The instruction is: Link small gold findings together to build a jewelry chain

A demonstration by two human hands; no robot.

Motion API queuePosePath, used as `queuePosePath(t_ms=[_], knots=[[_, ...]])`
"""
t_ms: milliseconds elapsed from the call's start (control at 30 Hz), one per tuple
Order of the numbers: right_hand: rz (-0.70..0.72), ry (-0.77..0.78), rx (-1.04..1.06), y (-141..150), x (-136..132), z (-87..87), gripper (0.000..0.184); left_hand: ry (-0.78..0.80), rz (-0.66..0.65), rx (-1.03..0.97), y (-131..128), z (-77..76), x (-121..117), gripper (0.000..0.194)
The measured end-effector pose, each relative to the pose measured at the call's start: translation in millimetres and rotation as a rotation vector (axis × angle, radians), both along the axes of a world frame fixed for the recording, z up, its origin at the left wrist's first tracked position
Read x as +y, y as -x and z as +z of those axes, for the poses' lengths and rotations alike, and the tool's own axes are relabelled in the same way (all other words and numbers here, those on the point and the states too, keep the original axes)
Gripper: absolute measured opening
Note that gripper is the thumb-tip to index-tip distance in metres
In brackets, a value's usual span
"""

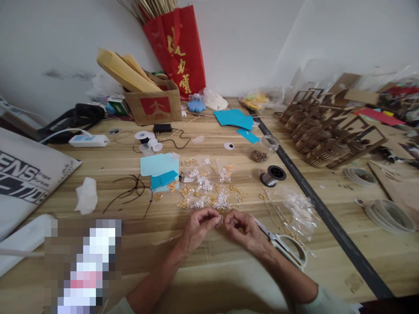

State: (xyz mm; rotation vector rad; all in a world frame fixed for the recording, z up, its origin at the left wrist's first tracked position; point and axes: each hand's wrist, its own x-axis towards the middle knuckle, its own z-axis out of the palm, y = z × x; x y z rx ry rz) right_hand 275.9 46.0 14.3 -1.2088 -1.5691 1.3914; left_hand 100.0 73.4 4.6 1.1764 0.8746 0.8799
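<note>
My left hand [201,224] is closed in a pinch on a small shiny metal ring [221,220] that shows at its fingertips. Just to the right, my right hand [244,229] has its thumb and fingers pressed together; whatever lies between them is too small to make out. A thin silver chain [166,240] lies on the table left of my left wrist. The scissors [288,248] rest beside my right forearm, their blades partly behind the hand. Beyond both hands are heaps of silver beads [222,198] and gold beads [183,203], some on small plastic bags.
A wire spool [273,175], gold and silver chains [275,209] and crumpled plastic bags [301,207] lie right. Black cords [134,192] and light blue sheets [157,165] lie left. Brown wooden frames [330,131] stand far right; a cardboard box [157,104] stands at the back.
</note>
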Motion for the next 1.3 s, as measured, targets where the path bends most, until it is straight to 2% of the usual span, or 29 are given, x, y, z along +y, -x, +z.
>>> queuePosePath(t_ms=[200, 467, 1300], knots=[[0.006, 0.027, 0.008, 0.8, -0.2, 1.7, 0.027, 0.025, -0.022, -0.016, 0.4, 2.2, 0.3, 0.021], [-0.010, -0.014, -0.013, -1.5, 1.4, 1.8, 0.028, 0.062, -0.080, -0.042, 1.5, 5.2, 2.0, 0.022], [0.000, 0.001, 0.002, -2.0, 1.3, 2.8, 0.028, 0.078, -0.128, -0.045, 1.1, 8.2, 1.2, 0.025]])
